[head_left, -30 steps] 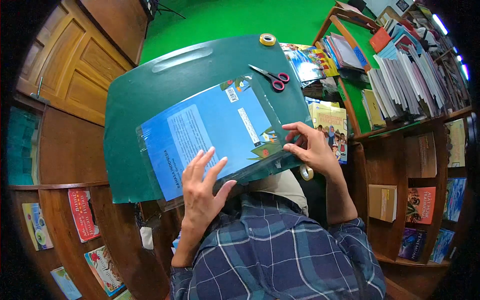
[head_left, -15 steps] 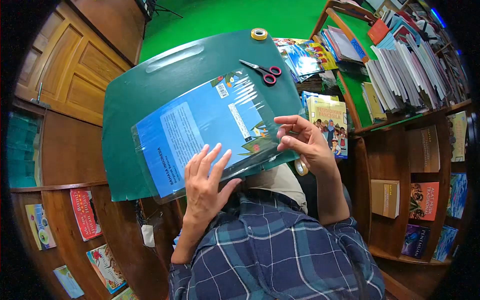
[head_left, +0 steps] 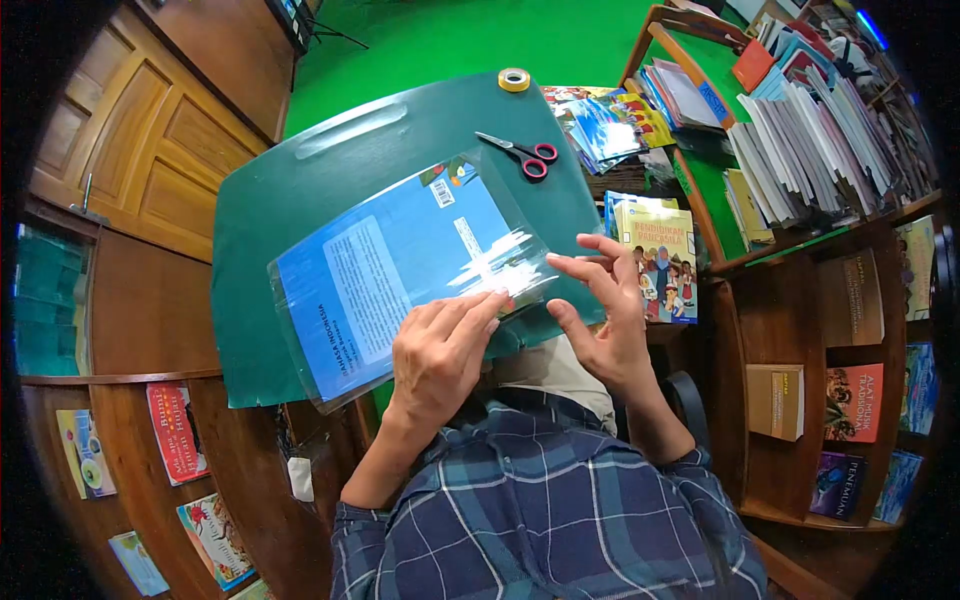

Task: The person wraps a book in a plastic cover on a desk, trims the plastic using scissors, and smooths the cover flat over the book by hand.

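A blue book (head_left: 415, 240) labelled "Bahasa Indonesia" lies back cover up on the green tabletop (head_left: 260, 205). Clear plastic wrap (head_left: 292, 325) reaches past its edges and shines near its right corner. My left hand (head_left: 440, 350) rests on the edge nearest me, fingers laid flat and close together over the plastic. Just off the right corner is my right hand (head_left: 608, 315), its fingers apart and curved, with nothing visible in them. Beyond the book lie scissors (head_left: 530, 158) with dark red-and-black handles, blades partly apart. A tape roll (head_left: 513, 80) sits at the far edge.
Right of the table are a "Pendidikan Pancasila" book (head_left: 657, 250) and several colourful booklets (head_left: 605, 125). A shelf holds many upright books (head_left: 810, 150). More books stand in wooden racks on both sides, including a red one (head_left: 177, 432). A wooden door (head_left: 150, 130) is at left.
My left hand has slid right along the book's near edge, its fingers now closer together. My right hand has turned and its fingers have spread from a near pinch.
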The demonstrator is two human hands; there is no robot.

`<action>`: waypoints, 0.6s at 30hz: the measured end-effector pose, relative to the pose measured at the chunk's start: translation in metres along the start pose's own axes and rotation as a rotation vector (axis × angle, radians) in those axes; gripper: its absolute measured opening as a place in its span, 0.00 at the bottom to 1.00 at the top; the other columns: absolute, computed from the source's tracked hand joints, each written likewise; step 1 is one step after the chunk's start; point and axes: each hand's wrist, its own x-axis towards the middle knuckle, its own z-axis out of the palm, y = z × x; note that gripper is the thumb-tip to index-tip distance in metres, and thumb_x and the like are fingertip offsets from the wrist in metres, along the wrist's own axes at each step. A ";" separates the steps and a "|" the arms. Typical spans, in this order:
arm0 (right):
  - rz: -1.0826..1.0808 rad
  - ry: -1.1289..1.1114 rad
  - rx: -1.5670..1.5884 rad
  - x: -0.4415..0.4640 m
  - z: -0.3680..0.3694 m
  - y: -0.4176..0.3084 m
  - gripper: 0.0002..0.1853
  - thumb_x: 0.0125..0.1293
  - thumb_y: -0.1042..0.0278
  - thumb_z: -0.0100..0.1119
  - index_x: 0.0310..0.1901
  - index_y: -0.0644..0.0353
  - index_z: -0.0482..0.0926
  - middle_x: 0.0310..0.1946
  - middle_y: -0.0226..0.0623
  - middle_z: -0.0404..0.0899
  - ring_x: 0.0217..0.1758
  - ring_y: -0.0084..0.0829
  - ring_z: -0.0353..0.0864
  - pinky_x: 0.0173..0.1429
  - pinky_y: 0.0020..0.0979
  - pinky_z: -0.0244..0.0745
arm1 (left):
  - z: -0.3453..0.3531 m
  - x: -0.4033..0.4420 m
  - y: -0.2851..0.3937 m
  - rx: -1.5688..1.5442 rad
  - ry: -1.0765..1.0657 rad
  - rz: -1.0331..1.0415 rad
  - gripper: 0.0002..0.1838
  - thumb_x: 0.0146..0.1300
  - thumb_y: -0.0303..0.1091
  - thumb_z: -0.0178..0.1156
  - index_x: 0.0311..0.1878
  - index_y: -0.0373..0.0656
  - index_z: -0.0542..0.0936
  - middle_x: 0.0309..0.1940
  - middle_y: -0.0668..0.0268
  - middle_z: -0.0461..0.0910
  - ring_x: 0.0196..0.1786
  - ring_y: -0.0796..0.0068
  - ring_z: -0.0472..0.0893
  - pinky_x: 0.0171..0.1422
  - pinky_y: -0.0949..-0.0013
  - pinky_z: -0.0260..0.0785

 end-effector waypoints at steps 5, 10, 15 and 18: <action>-0.149 0.027 -0.135 0.008 0.003 -0.003 0.13 0.54 0.71 0.66 0.43 0.56 0.82 0.56 0.43 0.68 0.56 0.42 0.66 0.60 0.39 0.63 | 0.004 0.000 0.001 0.022 0.012 0.053 0.16 0.55 0.27 0.64 0.48 0.46 0.82 0.44 0.71 0.83 0.40 0.73 0.81 0.45 0.70 0.70; -0.179 -0.060 -0.143 0.008 0.006 0.005 0.07 0.53 0.72 0.66 0.35 0.57 0.82 0.55 0.43 0.69 0.56 0.41 0.67 0.60 0.38 0.61 | 0.005 0.001 0.002 0.047 0.008 0.085 0.15 0.55 0.27 0.64 0.47 0.46 0.82 0.43 0.70 0.83 0.40 0.72 0.81 0.46 0.70 0.70; -0.122 -0.077 -0.051 0.006 0.005 0.003 0.04 0.52 0.74 0.65 0.30 0.56 0.80 0.53 0.43 0.70 0.56 0.40 0.67 0.59 0.36 0.60 | 0.006 0.000 0.004 0.030 -0.021 0.061 0.15 0.55 0.27 0.64 0.47 0.47 0.82 0.44 0.70 0.84 0.41 0.72 0.82 0.46 0.70 0.70; -0.099 -0.099 0.004 0.006 0.000 0.003 0.04 0.53 0.74 0.64 0.30 0.57 0.79 0.53 0.43 0.70 0.55 0.38 0.67 0.58 0.35 0.61 | 0.007 -0.003 0.001 0.012 -0.034 0.059 0.15 0.55 0.27 0.64 0.47 0.47 0.82 0.45 0.70 0.84 0.41 0.72 0.82 0.47 0.70 0.70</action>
